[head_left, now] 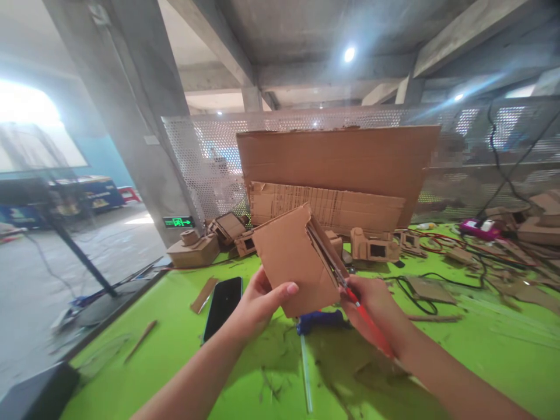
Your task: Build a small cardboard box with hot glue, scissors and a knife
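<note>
My left hand grips a folded piece of brown cardboard, its thumb flat on the front face. The cardboard is tilted above the table, and its right side shows a gap between layers with a ragged edge. My right hand is closed around a red-handled tool with a slim metal end that lies along this gap. Whether it is a knife or scissors I cannot tell. Below the cardboard rests a blue glue gun with a clear stick. To the left of my left hand lies a phone.
Cardboard camera-shaped models and a cardboard box stand along the back of the green table. Behind them leans a large cardboard sheet. Cables, a purple tool and scraps lie to the right.
</note>
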The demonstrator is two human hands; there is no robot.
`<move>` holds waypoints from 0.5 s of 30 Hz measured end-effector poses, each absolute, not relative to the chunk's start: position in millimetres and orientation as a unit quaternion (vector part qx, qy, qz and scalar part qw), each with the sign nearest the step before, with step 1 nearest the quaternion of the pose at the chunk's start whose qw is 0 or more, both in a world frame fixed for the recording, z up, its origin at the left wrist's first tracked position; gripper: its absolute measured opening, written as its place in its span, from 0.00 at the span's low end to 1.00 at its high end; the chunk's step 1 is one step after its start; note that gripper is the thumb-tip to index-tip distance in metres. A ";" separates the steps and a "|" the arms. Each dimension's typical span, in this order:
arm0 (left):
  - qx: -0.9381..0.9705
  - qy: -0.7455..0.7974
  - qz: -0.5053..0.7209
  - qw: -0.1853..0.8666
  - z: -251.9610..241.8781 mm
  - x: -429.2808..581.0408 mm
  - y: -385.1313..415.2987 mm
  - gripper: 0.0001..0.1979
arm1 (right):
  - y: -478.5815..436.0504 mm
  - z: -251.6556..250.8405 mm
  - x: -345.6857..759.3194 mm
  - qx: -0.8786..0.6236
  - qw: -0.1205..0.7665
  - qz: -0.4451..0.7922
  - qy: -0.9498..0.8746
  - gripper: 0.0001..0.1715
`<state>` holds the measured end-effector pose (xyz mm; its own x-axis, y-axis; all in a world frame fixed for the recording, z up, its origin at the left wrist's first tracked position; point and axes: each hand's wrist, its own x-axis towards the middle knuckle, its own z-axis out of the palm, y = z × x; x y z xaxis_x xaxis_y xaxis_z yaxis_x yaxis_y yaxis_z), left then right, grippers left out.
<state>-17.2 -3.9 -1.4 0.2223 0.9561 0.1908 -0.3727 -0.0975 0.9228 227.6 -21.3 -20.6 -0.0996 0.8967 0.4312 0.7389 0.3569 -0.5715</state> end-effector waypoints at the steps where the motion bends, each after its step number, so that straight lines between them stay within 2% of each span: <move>1: 0.496 0.290 0.550 0.606 -1.7 -17.3 -3.6 0.30 | -21.4 -20.6 227.9 -0.558 0.373 0.097 -0.735 0.11; 5: 0.490 0.288 0.554 0.608 -2.8 -17.1 -3.3 0.30 | -21.4 -19.1 229.3 -0.563 0.355 0.088 -0.741 0.10; 9: 0.488 0.295 0.550 0.610 -3.9 -16.9 -3.1 0.31 | -17.7 -23.7 229.2 -0.549 0.376 0.112 -0.738 0.11; 15: 0.490 0.304 0.547 0.606 -4.1 -18.3 0.3 0.31 | -10.8 -33.1 231.4 -0.514 0.388 0.143 -0.752 0.05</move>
